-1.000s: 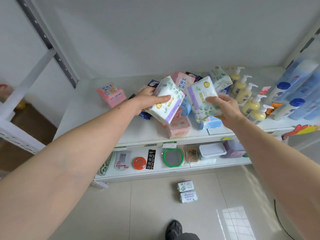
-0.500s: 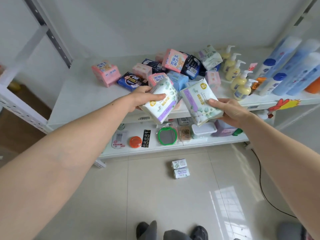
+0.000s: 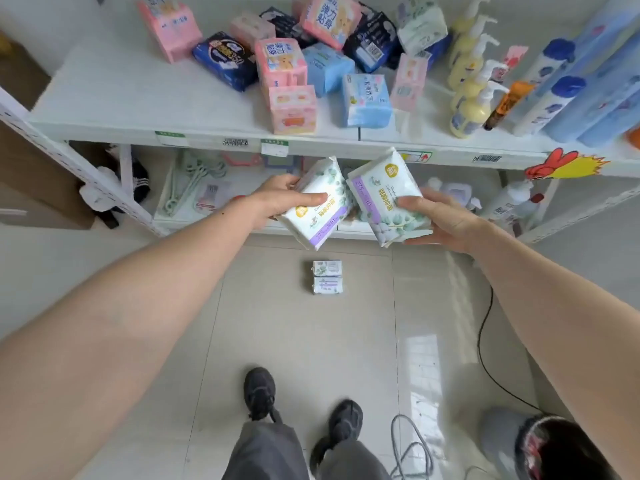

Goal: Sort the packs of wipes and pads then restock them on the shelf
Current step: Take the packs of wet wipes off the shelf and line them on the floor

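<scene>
My left hand grips a white pad pack with green leaves and a purple band. A matching white pad pack is held in my right hand. Both packs hang in the air below the front edge of the white shelf, above the floor. Two more matching packs lie side by side on the floor tiles beneath. On the shelf lies a jumble of pink packs, light blue packs and dark blue packs.
Yellow pump bottles and tall blue bottles stand at the shelf's right. A lower shelf holds hangers and small items. A black cable and grey cord lie on the floor at right. My shoes stand below.
Both hands have drawn the two white packs off the shelf and lowered them below its front edge. The camera has tilted down toward the floor.
</scene>
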Motion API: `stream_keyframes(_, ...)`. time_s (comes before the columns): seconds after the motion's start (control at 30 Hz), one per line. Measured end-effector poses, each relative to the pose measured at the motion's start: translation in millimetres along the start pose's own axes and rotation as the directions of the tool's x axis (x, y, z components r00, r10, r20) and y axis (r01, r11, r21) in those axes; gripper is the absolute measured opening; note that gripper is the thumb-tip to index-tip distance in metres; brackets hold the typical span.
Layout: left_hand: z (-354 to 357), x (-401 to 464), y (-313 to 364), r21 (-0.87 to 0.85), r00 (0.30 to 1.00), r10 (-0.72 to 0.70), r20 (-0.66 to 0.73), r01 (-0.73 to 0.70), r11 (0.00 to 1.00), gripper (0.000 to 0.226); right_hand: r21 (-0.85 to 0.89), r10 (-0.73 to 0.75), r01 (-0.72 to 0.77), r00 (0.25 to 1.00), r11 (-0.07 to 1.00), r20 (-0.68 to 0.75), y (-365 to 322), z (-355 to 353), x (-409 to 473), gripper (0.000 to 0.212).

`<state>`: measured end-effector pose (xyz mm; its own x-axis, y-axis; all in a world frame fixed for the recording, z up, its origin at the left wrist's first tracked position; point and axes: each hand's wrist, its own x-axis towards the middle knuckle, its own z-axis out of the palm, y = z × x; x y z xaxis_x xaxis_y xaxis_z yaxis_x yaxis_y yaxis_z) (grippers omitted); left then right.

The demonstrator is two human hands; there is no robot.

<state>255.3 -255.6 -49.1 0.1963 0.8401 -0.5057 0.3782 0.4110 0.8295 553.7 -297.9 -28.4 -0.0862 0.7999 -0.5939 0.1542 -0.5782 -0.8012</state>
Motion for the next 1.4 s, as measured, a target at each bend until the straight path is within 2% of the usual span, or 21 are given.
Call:
stream_keyframes(0.1,26,6,-25,0.028,0.999,-0.044,0.007,0.044,0.999,0.036,0.025,0.025,-0.026,0.999,0.999,0.031,28,-10,8,0.052)
stream_keyframes(0.27,54,28,-68,0.097,0.995,-0.098,0.013,0.096,0.991,0.055,0.001,0.060,-0.060,0.998,0.998,0.005,76,-20,30,0.054)
stream_keyframes(0.37,72,43,-98,0.117,0.993,-0.112,0.031,0.107,0.987,0.049,-0.028,0.105,-0.106,0.994,0.994,-0.034,112,-26,47,0.068)
stream_keyframes(0.43,83,55,-123,0.150,0.991,-0.124,0.053,0.115,0.982,0.048,-0.053,0.135,-0.138,0.989,0.989,-0.059,140,-29,61,0.062)
stream_keyframes(0.5,95,68,-149,0.198,0.989,-0.141,0.054,0.128,0.972,0.049,-0.099,0.156,-0.165,0.983,0.981,-0.094,168,-29,77,0.052)
stream_keyframes(0.63,126,96,-215,0.276,0.982,-0.190,-0.021,0.188,0.943,0.053,-0.278,0.151,-0.190,0.976,0.942,-0.155,229,-29,115,0.065)
stream_keyframes(0.73,148,123,-270,0.344,0.981,-0.181,-0.072,0.195,0.919,0.052,-0.353,0.144,-0.171,0.984,0.920,-0.103,276,-27,146,0.060)
stream_keyframes(0.87,176,165,-353,0.427,0.983,-0.180,-0.040,0.179,0.886,0.072,-0.472,0.135,-0.131,0.991,0.872,-0.027,363,-18,197,0.063)
stream_keyframes(1.0,203,204,-427,0.562,0.988,-0.152,-0.040,0.148,0.814,0.083,-0.584,0.115,-0.090,0.993,0.807,0.007,448,1,244,0.065)
stream_keyframes(1.2,229,267,-521,0.654,0.993,-0.103,-0.059,0.116,0.747,0.082,-0.675,0.072,-0.006,0.995,0.738,0.069,547,19,316,0.071)
stream_keyframes(1.4,254,312,-579,0.656,0.997,0.071,-0.019,-0.041,0.754,0.082,-0.713,0.011,0.111,0.986,0.693,0.164,614,31,369,0.068)
